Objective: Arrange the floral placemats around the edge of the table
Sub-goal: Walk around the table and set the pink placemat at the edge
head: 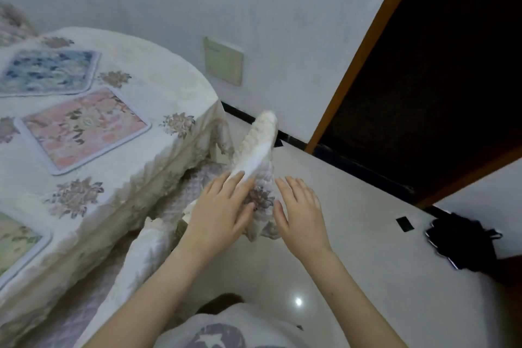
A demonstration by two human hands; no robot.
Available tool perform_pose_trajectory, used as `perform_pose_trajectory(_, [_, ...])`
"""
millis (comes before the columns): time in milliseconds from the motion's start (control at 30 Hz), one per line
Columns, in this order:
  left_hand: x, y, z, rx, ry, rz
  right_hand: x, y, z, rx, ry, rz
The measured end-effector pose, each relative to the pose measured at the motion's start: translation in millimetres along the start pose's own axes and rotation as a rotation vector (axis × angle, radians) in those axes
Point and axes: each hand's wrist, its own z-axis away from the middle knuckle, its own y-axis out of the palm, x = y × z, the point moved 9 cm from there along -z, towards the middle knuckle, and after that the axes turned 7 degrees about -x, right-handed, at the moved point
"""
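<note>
**Fingers flat on chair cover, mats lie behind**

Fingers (237, 181) of both hands lie loosely spread and flat, pinching nothing.

Left to right: green placemat (17, 240) at the near table (158, 73) edge, cut off by the frame; blue placemat (48, 72) farther back; pink placemat (84, 130) between them, skewed to the rim. All three lie flat on the tablecloth (118, 186). Left hand (220, 215) rests on the chair back cover (260, 147); right hand (300, 215) touches its other side.

Risks, as judged:
- Tugging the cover could snag the cloth's hanging hem, just beside it, dragging cloth and mats.
- Pink mat sits close to the edge; a pulled cloth could slide it off.
- Phone (463, 243) on the floor underfoot.
</note>
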Motion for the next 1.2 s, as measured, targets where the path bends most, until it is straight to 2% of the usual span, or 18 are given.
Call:
perform_pose_trajectory(267, [70.9, -14.8, -49.6, -0.061, -0.211, -0.081, 43.6, 38.1, -110.6, 0.071, -0.228, -0.082])
perform_pose_trajectory(767, [207.4, -29.4, -66.6, -0.2, -0.855, -0.216, 167.1, 150.2, -261.9, 0.364, -0.829, -0.281])
perform_pose_trajectory(867, [227.9, -35.6, -65.0, -0.231, -0.936, -0.245, 194.3, 163.9, -279.3, 0.393, -0.946, -0.317])
perform_pose_trajectory(1000, [270.4, -34.3, -59.9, -0.207, -1.019, -0.255, 231.2, 191.2, -299.6, 0.441, -1.008, -0.365])
perform_pose_trajectory(1100, [315.2, -28.3, -58.4, -0.183, -1.034, -0.25, 259.6, 227.1, -308.3, 0.471, -1.061, -0.349])
perform_pose_trajectory(1200, [367.1, -11.5, -53.0, -0.142, -1.053, -0.221, 282.1, 278.6, -309.6, 0.576, -1.063, -0.297])
